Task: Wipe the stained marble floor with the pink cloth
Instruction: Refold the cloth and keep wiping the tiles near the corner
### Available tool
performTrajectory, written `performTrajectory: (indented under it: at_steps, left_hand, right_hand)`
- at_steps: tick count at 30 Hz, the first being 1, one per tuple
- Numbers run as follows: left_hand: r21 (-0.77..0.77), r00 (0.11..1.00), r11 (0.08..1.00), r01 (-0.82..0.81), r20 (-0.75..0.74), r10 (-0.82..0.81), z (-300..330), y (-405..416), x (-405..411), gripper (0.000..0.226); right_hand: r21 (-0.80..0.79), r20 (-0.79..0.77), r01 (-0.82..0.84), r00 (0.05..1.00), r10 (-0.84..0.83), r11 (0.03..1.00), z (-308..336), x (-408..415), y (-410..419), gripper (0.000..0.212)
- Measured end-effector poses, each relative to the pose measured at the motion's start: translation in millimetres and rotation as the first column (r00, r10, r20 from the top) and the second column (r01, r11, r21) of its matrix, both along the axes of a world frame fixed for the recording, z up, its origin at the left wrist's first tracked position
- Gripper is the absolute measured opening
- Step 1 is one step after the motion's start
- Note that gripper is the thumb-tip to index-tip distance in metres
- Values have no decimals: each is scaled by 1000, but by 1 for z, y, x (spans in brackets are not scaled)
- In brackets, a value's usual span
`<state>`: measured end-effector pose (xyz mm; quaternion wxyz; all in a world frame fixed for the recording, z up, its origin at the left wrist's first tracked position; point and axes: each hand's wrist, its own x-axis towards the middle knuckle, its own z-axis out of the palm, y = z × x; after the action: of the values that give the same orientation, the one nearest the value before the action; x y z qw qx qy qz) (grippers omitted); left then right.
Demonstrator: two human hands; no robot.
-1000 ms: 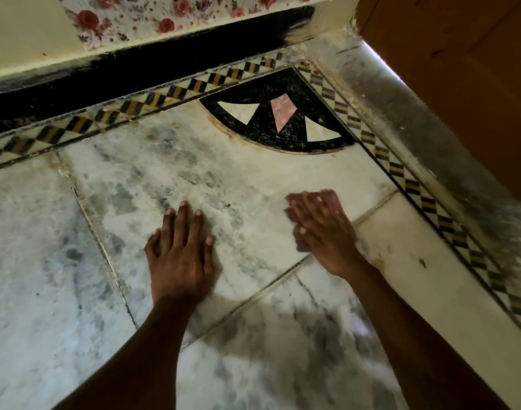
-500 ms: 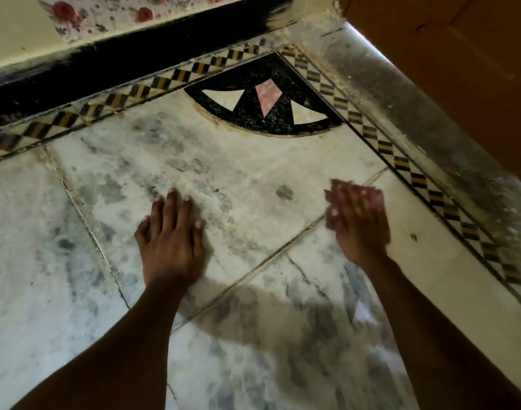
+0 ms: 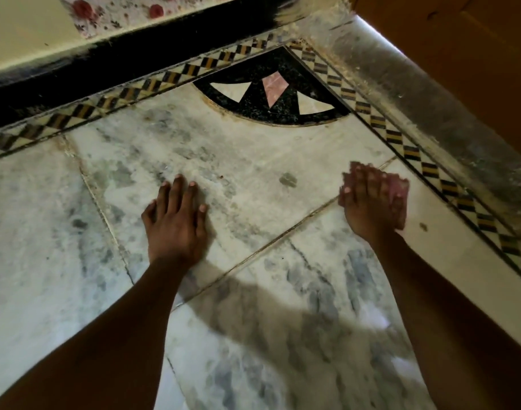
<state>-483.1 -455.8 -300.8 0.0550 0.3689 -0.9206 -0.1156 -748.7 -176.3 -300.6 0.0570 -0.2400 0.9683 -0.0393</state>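
A second ago my right hand (image 3: 371, 202) was pressing the pink cloth (image 3: 399, 190) down closer to the middle of the big slab, just below the black fan inlay (image 3: 271, 93); now it has swept out to the right and sits across the diagonal grout line (image 3: 282, 236), near the checkered border strip (image 3: 424, 170) but not touching it. That sweep has left a small dark spot (image 3: 288, 180) showing on the marble floor (image 3: 253, 161) between my two hands, in the patch the cloth covered before, so I judge that one pass has not lifted it and I will need to come back over it. Grey blotches remain all over the slab and the ones nearer me, so the wiping is far from finished. My right hand is flat, fingers spread and pressing the cloth to the floor rather than gripping it; the cloth is bunched under my palm and peeks out past my fingertips and along the right side of the hand. The hand is a little blurred, so it is mid-stroke. My left hand (image 3: 176, 220) has hardly shifted: it lies open, palm down on the slab, fingers together, holding nothing and only bracing my weight.
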Motion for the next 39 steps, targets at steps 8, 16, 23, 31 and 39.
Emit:
performTrajectory:
  at_steps: [8, 16, 23, 31, 39]
  left_hand:
    - [11, 996, 998, 56, -63, -55, -2, 2, 4, 64]
    - [-35, 959, 981, 192, -205, -195, -2, 8, 10, 57]
    - [36, 896, 908, 418, -184, -405, -6, 120, 31, 70]
    - [-42, 921, 929, 369, -116, -371, -11, 167, 29, 69]
    - [-64, 926, 934, 350, -129, -356, -5, 173, 28, 65]
  right_hand:
    - [-22, 10, -225, 974, 225, 974, -12, 89, 81, 64]
    - [-47, 150, -147, 977, 152, 988, -5, 79, 38, 76]
    - [-82, 136, 59, 990, -47, 995, 3, 74, 86, 63]
    - [-27, 59, -186, 981, 187, 982, -15, 108, 153, 64]
    - [-57, 124, -78, 989, 84, 995, 3, 95, 125, 67]
